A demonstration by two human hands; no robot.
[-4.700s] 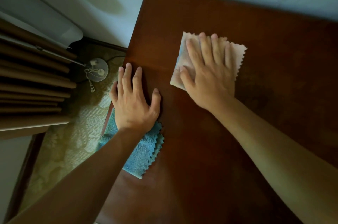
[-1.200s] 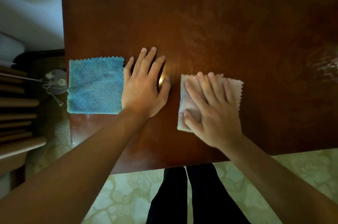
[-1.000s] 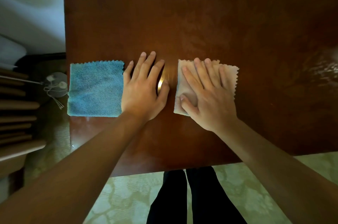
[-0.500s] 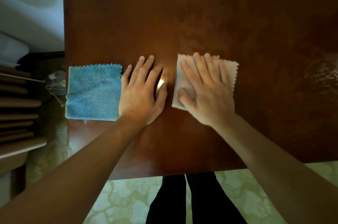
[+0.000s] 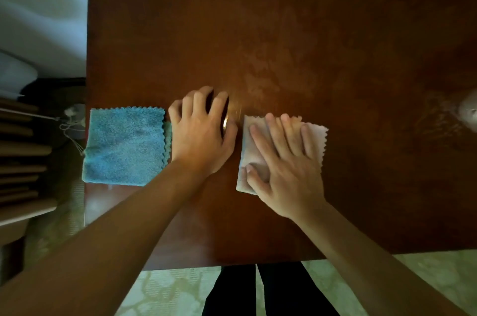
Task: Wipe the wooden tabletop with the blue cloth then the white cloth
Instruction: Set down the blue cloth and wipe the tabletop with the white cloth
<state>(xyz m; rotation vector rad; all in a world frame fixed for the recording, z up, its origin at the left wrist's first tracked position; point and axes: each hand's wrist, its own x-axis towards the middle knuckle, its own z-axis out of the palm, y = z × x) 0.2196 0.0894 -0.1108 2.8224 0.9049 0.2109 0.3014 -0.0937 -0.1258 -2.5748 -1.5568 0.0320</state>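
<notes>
Dark polished wood: the wooden tabletop (image 5: 296, 31) fills the head view, the only view given. The white cloth (image 5: 313, 135) is pressed flat under the right hand (image 5: 286, 168), fingers straight and spread, nothing gripped, near the front edge. The blue cloth (image 5: 124, 145) is left folded at the left edge, untouched or at most brushed by the left hand (image 5: 201, 135), which rests just beside it with fingers curled loosely and nothing held. The white-cloth pass is judged to be in progress. Risks: with only flat palm pressure, the cloth could be bunched or slipped out from under the hand on a fast stroke; the blue cloth could be knocked off the left edge by the left hand. Faint streaks are seen mid-table, so far areas may be missed.
</notes>
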